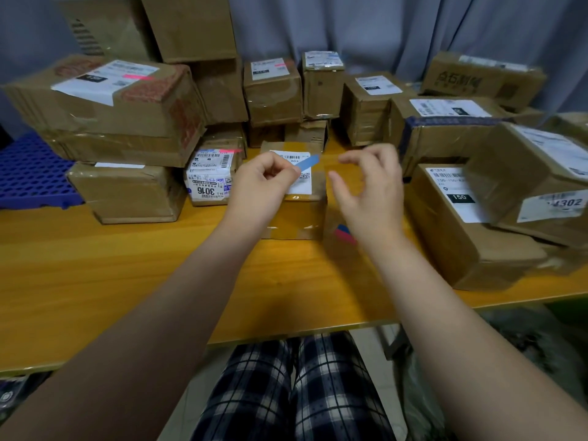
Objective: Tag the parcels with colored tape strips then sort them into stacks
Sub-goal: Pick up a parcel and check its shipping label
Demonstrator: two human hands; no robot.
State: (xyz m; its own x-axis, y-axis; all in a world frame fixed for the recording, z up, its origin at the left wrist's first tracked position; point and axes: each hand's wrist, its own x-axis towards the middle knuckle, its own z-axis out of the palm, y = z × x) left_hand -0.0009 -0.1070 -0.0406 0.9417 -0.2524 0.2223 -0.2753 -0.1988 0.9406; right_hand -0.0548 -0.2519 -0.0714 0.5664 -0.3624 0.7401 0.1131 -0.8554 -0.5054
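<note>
- My left hand point(264, 186) pinches one end of the blue tape strip point(308, 162) between thumb and fingertips. The rest of the strip sticks out free.
- The strip's long axis runs from the pinch up and to the right, slightly tilted. Its free end points toward my right hand point(372, 186).
- My right hand hangs just beside that free end with its fingers loosely curled and thumb apart, holding nothing.
- The parcel point(300, 218) to tag sits on the tabletop point(127, 265) between my two hands. The strip hovers over the upper part of its white label point(302, 186); I cannot tell whether it touches.
- I judge the left hand is the nearer one for laying the strip down, and the right could catch the loose end to smooth it flat.
- Spare pink and blue strips point(345, 234) lie on the tabletop by my right wrist.
</note>
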